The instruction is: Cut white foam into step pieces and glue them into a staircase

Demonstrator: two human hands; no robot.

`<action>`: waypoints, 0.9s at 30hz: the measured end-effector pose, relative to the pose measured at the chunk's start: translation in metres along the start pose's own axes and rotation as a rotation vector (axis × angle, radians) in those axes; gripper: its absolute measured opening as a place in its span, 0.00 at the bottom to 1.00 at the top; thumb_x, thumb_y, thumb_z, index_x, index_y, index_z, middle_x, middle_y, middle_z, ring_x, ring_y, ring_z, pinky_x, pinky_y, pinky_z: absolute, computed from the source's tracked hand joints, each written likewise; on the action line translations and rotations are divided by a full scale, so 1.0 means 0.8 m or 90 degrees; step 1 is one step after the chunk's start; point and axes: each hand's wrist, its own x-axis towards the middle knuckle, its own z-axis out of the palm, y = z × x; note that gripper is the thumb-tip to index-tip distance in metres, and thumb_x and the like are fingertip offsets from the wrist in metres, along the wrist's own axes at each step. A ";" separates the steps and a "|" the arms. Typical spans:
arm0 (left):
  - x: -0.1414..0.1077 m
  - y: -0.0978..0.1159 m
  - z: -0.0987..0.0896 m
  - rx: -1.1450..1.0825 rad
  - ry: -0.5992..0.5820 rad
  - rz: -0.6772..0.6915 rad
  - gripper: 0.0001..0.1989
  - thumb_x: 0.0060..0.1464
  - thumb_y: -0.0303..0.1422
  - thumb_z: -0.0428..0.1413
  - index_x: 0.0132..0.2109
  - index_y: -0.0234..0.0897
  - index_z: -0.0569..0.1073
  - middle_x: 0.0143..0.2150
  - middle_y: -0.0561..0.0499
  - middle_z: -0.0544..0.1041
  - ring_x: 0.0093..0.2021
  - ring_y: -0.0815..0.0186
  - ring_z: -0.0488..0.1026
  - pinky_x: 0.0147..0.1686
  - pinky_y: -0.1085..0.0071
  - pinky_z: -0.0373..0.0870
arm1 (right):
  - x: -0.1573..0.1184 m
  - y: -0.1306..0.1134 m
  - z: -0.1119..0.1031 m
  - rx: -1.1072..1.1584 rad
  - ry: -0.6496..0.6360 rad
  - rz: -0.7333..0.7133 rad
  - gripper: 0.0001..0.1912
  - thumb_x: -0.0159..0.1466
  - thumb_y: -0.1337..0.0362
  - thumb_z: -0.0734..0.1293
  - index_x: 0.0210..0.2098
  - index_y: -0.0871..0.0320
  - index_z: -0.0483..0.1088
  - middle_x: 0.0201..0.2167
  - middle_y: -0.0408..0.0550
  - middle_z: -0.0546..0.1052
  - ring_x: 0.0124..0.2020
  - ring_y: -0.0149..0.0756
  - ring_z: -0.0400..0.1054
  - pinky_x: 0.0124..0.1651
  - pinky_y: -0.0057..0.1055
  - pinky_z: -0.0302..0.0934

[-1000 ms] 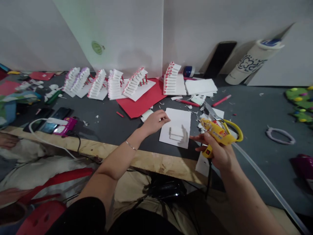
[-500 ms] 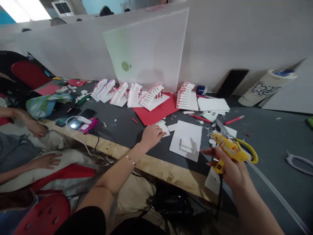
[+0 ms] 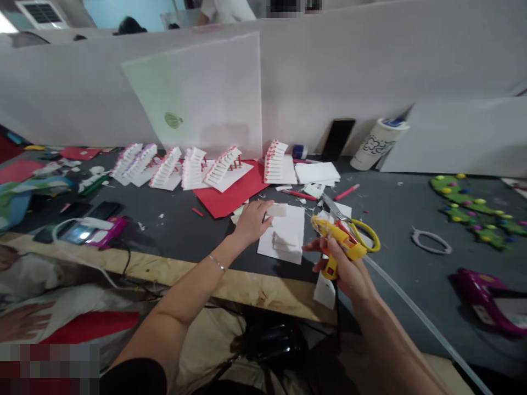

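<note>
My left hand pinches a small white card strip between thumb and fingers, over the far edge of a white sheet. On that sheet stands a small folded or joined white piece. My right hand grips a yellow glue gun by its handle, its nozzle pointing left and away from me. A long clear glue stick trails from its rear. Scissors with yellow handles lie just behind the glue gun, partly covered by it.
Several white stepped paper models line the back, some by a red sheet. Red pens, white scraps, a phone and a cup lie beyond. At right are a lilac ring-shaped thing and green decoration. Another person's hand rests at left.
My left hand has moved right over the white sheet and now holds a white card strip. My right hand still grips the glue gun. The view has swung right.
</note>
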 end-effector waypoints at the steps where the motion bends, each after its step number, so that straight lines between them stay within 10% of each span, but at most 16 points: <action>1: 0.000 -0.001 0.002 -0.018 0.019 0.011 0.22 0.59 0.31 0.57 0.60 0.34 0.68 0.53 0.40 0.76 0.54 0.55 0.72 0.54 0.56 0.67 | 0.000 0.000 -0.001 -0.005 -0.003 -0.005 0.20 0.59 0.43 0.69 0.32 0.54 0.70 0.33 0.47 0.76 0.40 0.42 0.76 0.22 0.26 0.69; 17: -0.009 -0.011 0.014 -0.020 0.048 -0.043 0.26 0.60 0.44 0.56 0.60 0.34 0.70 0.57 0.38 0.72 0.59 0.50 0.65 0.59 0.53 0.60 | -0.002 0.010 0.001 -0.145 -0.059 0.093 0.28 0.58 0.34 0.64 0.30 0.55 0.68 0.28 0.46 0.74 0.30 0.35 0.72 0.23 0.27 0.69; 27: -0.016 -0.001 0.015 -0.126 -0.207 0.085 0.22 0.51 0.48 0.63 0.49 0.41 0.76 0.53 0.43 0.72 0.56 0.51 0.65 0.55 0.54 0.60 | -0.006 0.014 -0.011 -0.117 -0.033 0.075 0.28 0.58 0.35 0.66 0.30 0.56 0.67 0.28 0.45 0.73 0.29 0.34 0.71 0.23 0.26 0.69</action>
